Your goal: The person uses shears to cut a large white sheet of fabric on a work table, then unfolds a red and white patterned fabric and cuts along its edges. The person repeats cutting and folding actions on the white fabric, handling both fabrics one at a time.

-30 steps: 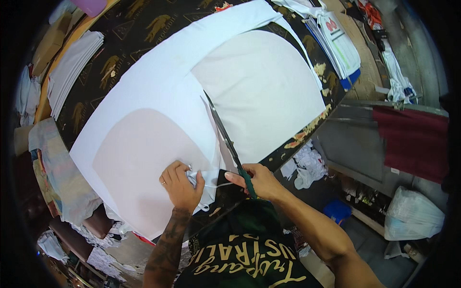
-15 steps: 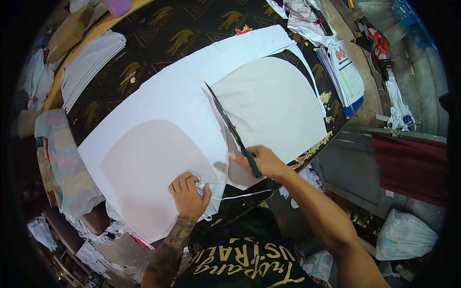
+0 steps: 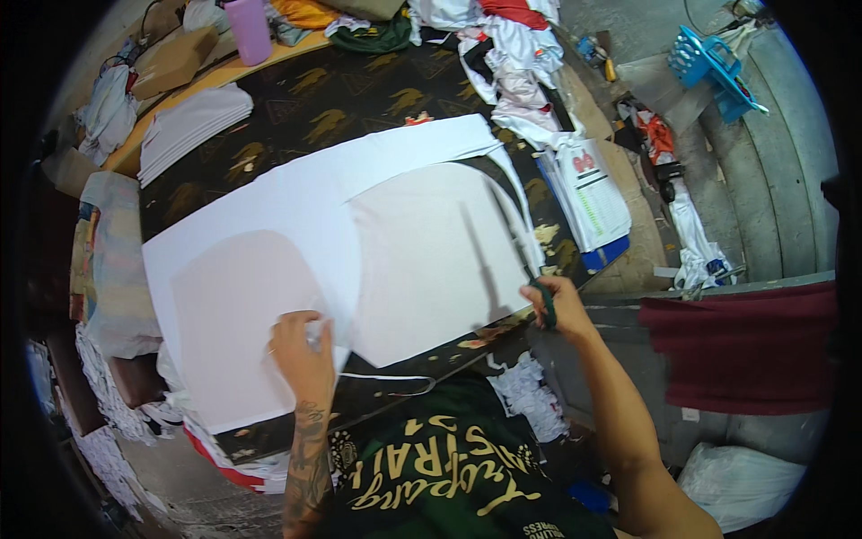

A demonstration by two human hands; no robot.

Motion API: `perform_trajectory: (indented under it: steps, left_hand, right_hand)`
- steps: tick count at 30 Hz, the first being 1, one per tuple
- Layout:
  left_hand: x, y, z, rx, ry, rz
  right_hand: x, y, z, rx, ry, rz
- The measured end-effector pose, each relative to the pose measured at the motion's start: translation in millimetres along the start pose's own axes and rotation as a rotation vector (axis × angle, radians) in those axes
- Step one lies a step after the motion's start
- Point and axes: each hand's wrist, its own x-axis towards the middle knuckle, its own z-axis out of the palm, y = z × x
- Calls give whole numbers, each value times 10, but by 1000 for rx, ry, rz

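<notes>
Fisheye head view, facing steeply down onto the dark worktable [image 3: 310, 99].
It looks from the wearer's head (left of a side-by-side pair), near above the left hand [image 3: 303, 352] and right hand [image 3: 557, 305], reaching from shirt front [image 3: 431, 476] to pink container [image 3: 249, 32].

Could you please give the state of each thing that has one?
Long dark green-handled scissors, held; blades too blurred to judge.
Right hand, closed on the scissors.
Left hand, curled around bunched white fabric.
Broad white fabric sheet, spread out.
Rounded off-white fabric panel, lying flat.
Pink plastic tumbler, upright.
Maroon cloth rectangle, hanging.
</notes>
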Motion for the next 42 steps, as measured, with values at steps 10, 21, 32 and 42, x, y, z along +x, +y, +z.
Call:
perform_trajectory:
  steps: [10,21,32,42]
  left_hand:
    - [-263,2274,2708,32,-339,641]
    - [-989,2451,1834,-637,222,-241]
    - [-1036,1638,1690,-16,667,-799]
    - [-1234,1474,1244,-1032,232,-841]
  right_hand:
    - [1488,945,-2497,-870,406,-324]
    - [1511,32,-875,-841,-267,-1036]
    - [2138,-880,650,-611,-258,-1188]
    - [2260,-796,310,-127,-384,-408]
